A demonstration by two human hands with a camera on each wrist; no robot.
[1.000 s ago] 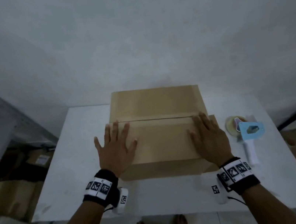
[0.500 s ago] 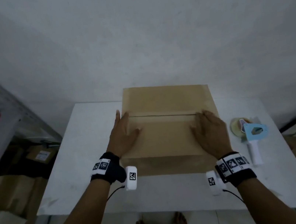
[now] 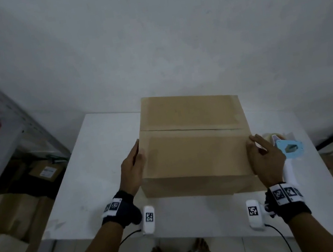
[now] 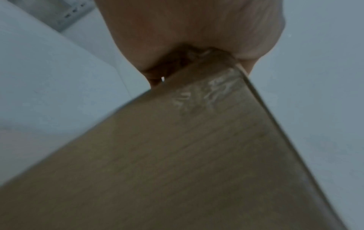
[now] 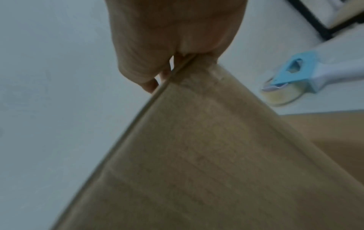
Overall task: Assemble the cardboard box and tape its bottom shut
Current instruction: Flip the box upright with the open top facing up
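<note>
A brown cardboard box [image 3: 194,143] sits in the middle of the white table [image 3: 102,168], with a seam running across its top face. My left hand [image 3: 133,170] grips the box's left edge, thumb on top and fingers down the side. My right hand [image 3: 262,158] pinches the right edge. In the left wrist view my left hand [image 4: 187,31] wraps a corner of the cardboard [image 4: 197,155]. The right wrist view shows my right hand [image 5: 173,31] pinching the cardboard's [image 5: 216,155] edge. A tape dispenser [image 3: 289,147] with a blue head and white handle lies just right of my right hand.
The tape dispenser [image 5: 295,77] holds a clear roll and lies on the table near the box. A metal shelf [image 3: 0,141] with boxes stands at the left. More cartons [image 3: 12,215] sit on the floor beside the table. A white wall is behind.
Both hands have slid off the top of the box outward to its left and right edges and taken hold there. The box has stayed in place.
</note>
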